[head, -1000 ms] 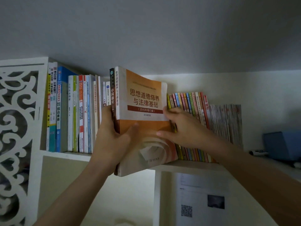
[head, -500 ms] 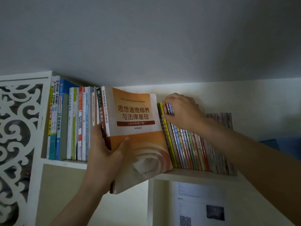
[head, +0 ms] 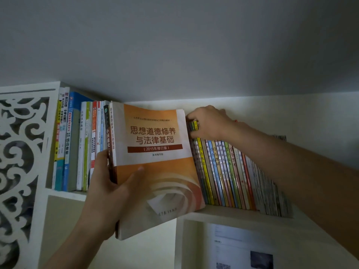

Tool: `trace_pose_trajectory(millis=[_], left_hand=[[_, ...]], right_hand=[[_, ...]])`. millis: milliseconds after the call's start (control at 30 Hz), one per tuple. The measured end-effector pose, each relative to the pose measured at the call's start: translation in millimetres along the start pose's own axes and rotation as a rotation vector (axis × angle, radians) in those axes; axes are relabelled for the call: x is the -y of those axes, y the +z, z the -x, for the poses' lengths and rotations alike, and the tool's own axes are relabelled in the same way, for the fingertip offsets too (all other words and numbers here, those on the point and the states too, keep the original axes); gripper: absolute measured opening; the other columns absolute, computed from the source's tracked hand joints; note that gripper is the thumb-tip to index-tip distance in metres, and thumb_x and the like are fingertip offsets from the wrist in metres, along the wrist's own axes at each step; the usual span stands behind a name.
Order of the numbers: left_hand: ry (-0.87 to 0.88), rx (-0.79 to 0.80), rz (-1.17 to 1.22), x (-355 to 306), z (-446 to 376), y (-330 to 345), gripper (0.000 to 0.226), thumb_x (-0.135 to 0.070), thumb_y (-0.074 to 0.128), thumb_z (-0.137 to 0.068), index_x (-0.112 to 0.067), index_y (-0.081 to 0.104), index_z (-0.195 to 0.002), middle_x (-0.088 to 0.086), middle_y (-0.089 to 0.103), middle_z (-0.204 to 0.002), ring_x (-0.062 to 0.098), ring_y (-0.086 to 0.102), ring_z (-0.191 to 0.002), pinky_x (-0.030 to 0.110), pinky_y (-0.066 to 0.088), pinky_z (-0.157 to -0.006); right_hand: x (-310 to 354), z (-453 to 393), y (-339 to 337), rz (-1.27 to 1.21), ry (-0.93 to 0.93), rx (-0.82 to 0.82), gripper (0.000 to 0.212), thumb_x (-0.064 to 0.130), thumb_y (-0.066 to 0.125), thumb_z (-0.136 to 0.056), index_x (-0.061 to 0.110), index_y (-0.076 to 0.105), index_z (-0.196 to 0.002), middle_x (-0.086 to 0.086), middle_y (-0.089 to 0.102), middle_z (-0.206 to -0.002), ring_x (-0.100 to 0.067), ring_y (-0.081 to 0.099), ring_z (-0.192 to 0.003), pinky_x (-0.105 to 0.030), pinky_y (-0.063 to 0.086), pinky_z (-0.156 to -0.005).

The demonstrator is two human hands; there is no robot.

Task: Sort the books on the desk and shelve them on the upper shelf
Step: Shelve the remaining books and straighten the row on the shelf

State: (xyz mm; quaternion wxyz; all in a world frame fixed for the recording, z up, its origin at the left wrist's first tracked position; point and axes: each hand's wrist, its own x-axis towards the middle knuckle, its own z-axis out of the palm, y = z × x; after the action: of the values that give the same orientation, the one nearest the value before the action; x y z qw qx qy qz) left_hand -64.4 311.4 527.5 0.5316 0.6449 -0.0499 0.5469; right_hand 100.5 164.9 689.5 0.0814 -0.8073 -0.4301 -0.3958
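Note:
An orange and white textbook (head: 155, 144) stands tilted at the front of the upper shelf (head: 229, 213), its lower corner hanging past the edge. A dark-spined book (head: 107, 133) lies against its left side. My left hand (head: 110, 191) grips both by the spines, thumb across the orange cover. My right hand (head: 209, 123) grips the top ends of the thin colourful books (head: 223, 171), which lean to the left against the textbook. A row of upright books (head: 77, 144) fills the shelf's left end.
A white carved fretwork panel (head: 19, 162) closes the shelf on the left. Thin grey booklets (head: 272, 193) continue the row to the right. Below the shelf hangs a printed sheet (head: 239, 247). The ceiling is close above the books.
My right hand rose from the middle of the thin books to their top ends, and they now lean left. The textbook stayed in my left hand's grip. The view tilted upward.

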Motion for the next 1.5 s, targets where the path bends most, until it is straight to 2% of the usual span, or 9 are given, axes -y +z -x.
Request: trace_pose_trajectory(millis=[267,433,600,700,833,1100,1200,1367,1500], left_hand=[[-0.005,-0.048,-0.057,-9,6,4,0.05,-0.017,0.071,-0.08,-0.032,0.047,-0.121,-0.014,0.069,-0.093,0.002,0.069,-0.08,0.021,0.055,-0.047],[-0.021,-0.055,-0.056,-12,5,-2,0.055,-0.022,0.073,-0.074,-0.031,0.048,-0.123,-0.005,0.07,-0.104,0.021,0.071,-0.088,0.046,0.061,-0.066],[-0.001,-0.039,-0.08,-16,4,-4,0.059,-0.027,0.073,-0.069,-0.031,0.048,-0.122,-0.005,0.07,-0.105,0.019,0.071,-0.09,0.049,0.06,-0.07],[0.02,-0.018,-0.106,-22,2,-2,0.057,-0.027,0.072,-0.071,-0.033,0.047,-0.122,-0.007,0.068,-0.106,0.018,0.07,-0.09,0.046,0.06,-0.07],[0.047,0.004,-0.132,-29,-1,1,0.056,-0.026,0.072,-0.074,-0.033,0.045,-0.123,-0.01,0.068,-0.105,0.01,0.07,-0.087,0.04,0.061,-0.065],[0.025,0.07,-0.178,-44,-12,7,0.053,-0.023,0.071,-0.08,-0.035,0.043,-0.123,-0.007,0.064,-0.11,0.021,0.067,-0.093,0.044,0.061,-0.068],[0.009,0.055,-0.157,-47,-13,10,0.05,-0.022,0.071,-0.081,-0.035,0.043,-0.121,-0.009,0.063,-0.107,0.018,0.067,-0.089,0.034,0.059,-0.061],[-0.008,0.08,-0.094,-41,-11,2,0.062,-0.029,0.072,-0.07,-0.034,0.045,-0.125,-0.008,0.067,-0.107,0.02,0.07,-0.088,0.043,0.061,-0.066],[-0.08,0.087,0.024,-28,-15,-1,0.062,-0.025,0.074,-0.072,-0.034,0.048,-0.127,-0.006,0.068,-0.108,0.022,0.07,-0.093,0.043,0.061,-0.066]], right_hand=[[-15,2,-5,0.032,-0.089,0.06,0.053,0.047,0.063,-0.088,0.027,0.047,-0.135,0.003,0.052,-0.135,-0.023,0.048,-0.123,-0.051,0.036,-0.1],[-17,5,-4,0.035,-0.088,0.09,0.045,0.052,0.042,-0.097,0.025,0.043,-0.133,0.002,0.059,-0.115,-0.025,0.054,-0.113,-0.048,0.031,-0.1],[-15,4,-5,0.048,-0.105,0.12,0.044,0.055,0.035,-0.098,0.03,0.038,-0.134,0.002,0.06,-0.118,-0.024,0.056,-0.109,-0.049,0.03,-0.1],[-16,6,-11,0.006,-0.089,0.194,0.063,0.074,0.024,-0.09,0.036,0.035,-0.139,0.001,0.058,-0.128,-0.025,0.054,-0.116,-0.051,0.031,-0.104],[-19,3,-7,0.111,-0.11,0.157,0.083,0.084,0.042,-0.076,0.032,0.037,-0.141,0.006,0.049,-0.144,-0.024,0.048,-0.127,-0.052,0.033,-0.102],[-24,-1,-14,-0.156,-0.106,0.165,0.076,0.066,0.072,-0.068,0.025,0.055,-0.13,0.007,0.058,-0.134,-0.017,0.055,-0.121,-0.046,0.046,-0.102],[-21,-1,-15,-0.173,-0.079,0.147,0.079,0.062,0.073,-0.071,0.019,0.053,-0.134,0.003,0.055,-0.138,-0.018,0.052,-0.126,-0.043,0.044,-0.105],[-27,7,-10,-0.158,-0.087,0.061,0.078,0.069,0.069,-0.067,0.025,0.055,-0.13,0.006,0.057,-0.135,-0.015,0.054,-0.123,-0.043,0.047,-0.101],[-32,8,-22,-0.212,-0.182,0.204,0.073,0.059,0.066,-0.079,0.024,0.046,-0.14,0.007,0.048,-0.146,-0.013,0.045,-0.134,-0.034,0.036,-0.112]])
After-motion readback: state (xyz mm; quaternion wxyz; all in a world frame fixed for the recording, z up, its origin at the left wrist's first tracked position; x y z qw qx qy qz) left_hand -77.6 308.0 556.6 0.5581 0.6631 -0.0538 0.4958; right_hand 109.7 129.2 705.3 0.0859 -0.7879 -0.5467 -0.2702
